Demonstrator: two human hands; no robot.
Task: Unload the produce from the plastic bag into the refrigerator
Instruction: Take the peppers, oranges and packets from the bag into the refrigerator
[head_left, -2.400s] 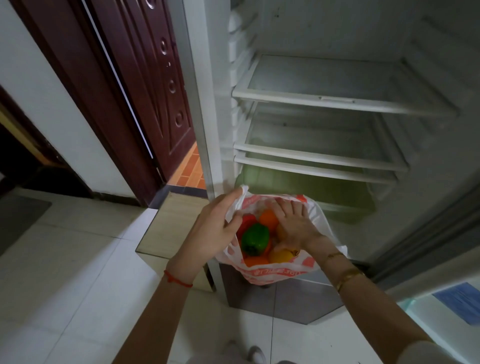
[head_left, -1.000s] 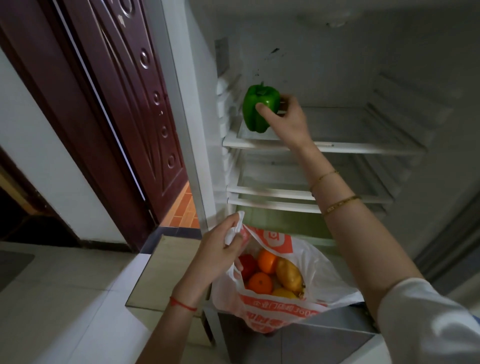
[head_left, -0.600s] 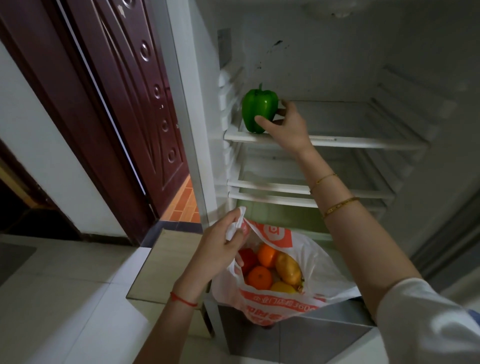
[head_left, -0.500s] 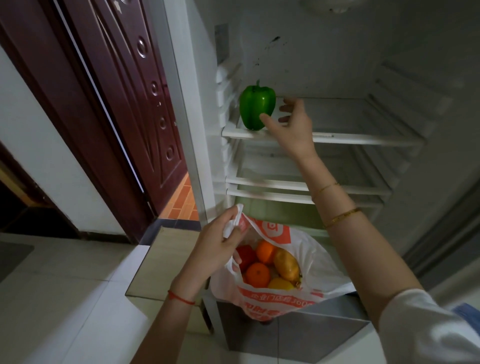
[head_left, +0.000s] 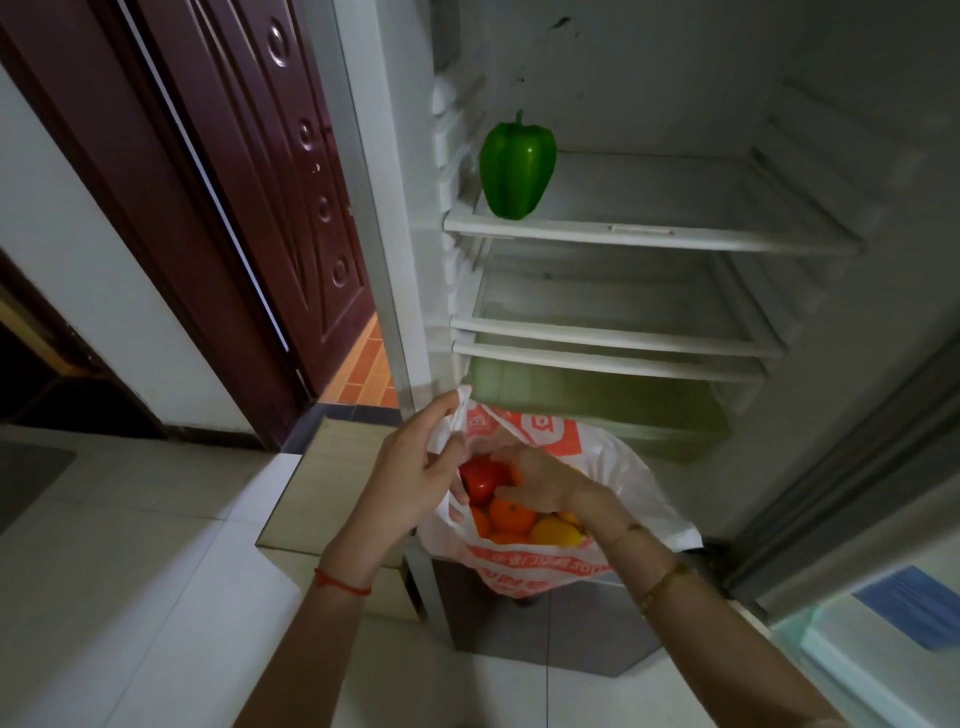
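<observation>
The left hand pinches the gathered handle of the plastic bag and holds its mouth open in front of the refrigerator. The right hand is inside the mouth, fingers curled over a red fruit, probably a tomato; whether they have closed on it or only touch it cannot be told. Below and right of that hand lie an orange fruit and a yellow fruit, packed against each other.

The bag appears to hang from the left hand alone, with nothing visibly beneath it. A slackened pinch, or a downward push from the right hand, could let the handle slip and drop the load on the tiled floor. Drawing out the red fruit may also shift its neighbours toward the low near rim of the bag, where one could roll out.

A green bell pepper stands upright at the far left of the top shelf, close to the front edge. It looks stable, but a knock from an arm carrying the next item could tip it forward off the edge. The two lower shelves and the greenish drawer beneath them hold no produce that can be seen.
</observation>
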